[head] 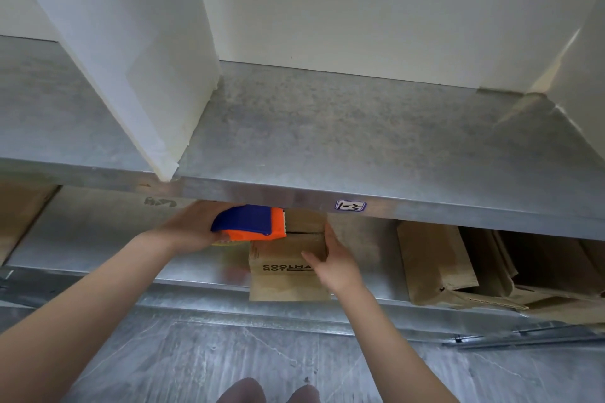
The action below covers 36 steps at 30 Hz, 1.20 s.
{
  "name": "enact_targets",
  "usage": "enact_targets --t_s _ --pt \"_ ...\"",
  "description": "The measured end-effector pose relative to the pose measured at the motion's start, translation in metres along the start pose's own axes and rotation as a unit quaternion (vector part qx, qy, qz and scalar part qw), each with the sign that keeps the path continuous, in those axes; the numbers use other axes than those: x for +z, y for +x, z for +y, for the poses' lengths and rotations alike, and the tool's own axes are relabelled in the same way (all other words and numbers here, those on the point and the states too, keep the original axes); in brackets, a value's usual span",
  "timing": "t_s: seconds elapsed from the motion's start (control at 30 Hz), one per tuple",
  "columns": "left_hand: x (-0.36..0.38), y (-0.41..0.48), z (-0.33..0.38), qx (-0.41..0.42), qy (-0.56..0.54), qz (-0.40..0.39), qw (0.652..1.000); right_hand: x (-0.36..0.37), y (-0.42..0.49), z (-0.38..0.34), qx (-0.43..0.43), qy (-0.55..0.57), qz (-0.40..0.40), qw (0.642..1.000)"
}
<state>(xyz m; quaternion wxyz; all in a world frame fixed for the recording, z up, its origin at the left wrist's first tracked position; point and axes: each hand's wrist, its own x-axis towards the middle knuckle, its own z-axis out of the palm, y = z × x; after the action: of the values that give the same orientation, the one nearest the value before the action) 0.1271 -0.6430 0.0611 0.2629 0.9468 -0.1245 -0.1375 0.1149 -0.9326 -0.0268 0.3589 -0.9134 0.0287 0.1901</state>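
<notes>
head view. my left hand point(190, 229) grips the tape dispenser point(248, 222), blue body over an orange base. its fingers are wrapped round the handle and mostly hidden behind it. the toothed edge sits at the seam on the cardboard box point(284, 281).

the box stands on the lower shelf point(98, 239), its near end overhanging the shelf lip and its far end tucked under the upper shelf point(327, 141).

my right hand point(330, 258) steadies the box: fingers straight and together along its right side, thumb spread onto the printed face. it is pressing, not wrapping.

judgement: the step is taping the seam shut. to do it well i'd:
- keep the right hand braced so the box can't slide back
- hold the dispenser low and flat to the flap
- pull in one straight line along the seam
- mind the upper shelf edge, which leaves little headroom and hides the box's far end
- perhaps draw the box out a bit first

counts:
- one tape dispenser
- one box in hand
- two hands
- two shelves
- one handwritten label point(350, 206) on the upper shelf edge
- two white dividers point(124, 42) standing on the upper shelf
- flattened cardboard point(432, 258) heaped to the right on the lower shelf, layers overlapping, number i cannot tell
- one more brown piece point(19, 213) at far left
</notes>
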Motion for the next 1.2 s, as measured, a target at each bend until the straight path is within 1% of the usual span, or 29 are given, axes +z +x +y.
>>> enact_targets --t_s 0.07,0.23,0.4,0.53,0.63,0.7,0.77,0.87,0.97,1.07,1.2 --pt "0.002 0.0 -0.005 0.003 -0.007 -0.002 1.0 -0.001 0.003 -0.001 0.016 0.013 -0.007 1.0" --pt "-0.001 -0.002 -0.02 0.007 -0.009 -0.018 1.0 -0.001 0.001 0.0 0.025 0.059 -0.012 0.998" --pt "-0.009 -0.006 -0.04 -0.002 0.014 -0.031 0.999 -0.003 0.0 -0.007 0.064 0.132 -0.024 0.989" --pt "-0.016 -0.015 -0.054 0.006 0.015 -0.009 1.0 -0.002 0.0 -0.009 0.075 0.124 -0.02 0.989" --pt "-0.027 -0.037 -0.081 -0.027 0.024 0.011 0.999 -0.003 0.0 -0.01 0.082 0.117 -0.015 0.99" --pt "-0.031 -0.055 -0.096 -0.045 0.024 0.012 0.999 -0.004 -0.001 -0.01 0.076 0.106 -0.011 0.991" --pt "-0.028 -0.065 -0.102 -0.051 0.019 0.019 0.998 -0.005 -0.003 -0.012 0.068 0.095 -0.009 0.993" --pt "-0.019 -0.063 -0.102 -0.062 0.056 0.028 0.996 -0.005 -0.005 -0.013 0.065 0.091 -0.004 0.994" --pt "-0.01 -0.055 -0.096 -0.071 0.089 0.018 0.993 -0.004 -0.005 -0.015 0.059 0.092 -0.002 0.994" --pt "0.001 -0.042 -0.086 -0.062 0.123 -0.004 0.99 -0.003 -0.005 -0.015 0.058 0.097 0.001 0.994" --pt "0.001 -0.028 -0.079 -0.057 0.134 -0.022 0.989 -0.002 -0.004 -0.012 0.06 0.103 0.003 0.993"
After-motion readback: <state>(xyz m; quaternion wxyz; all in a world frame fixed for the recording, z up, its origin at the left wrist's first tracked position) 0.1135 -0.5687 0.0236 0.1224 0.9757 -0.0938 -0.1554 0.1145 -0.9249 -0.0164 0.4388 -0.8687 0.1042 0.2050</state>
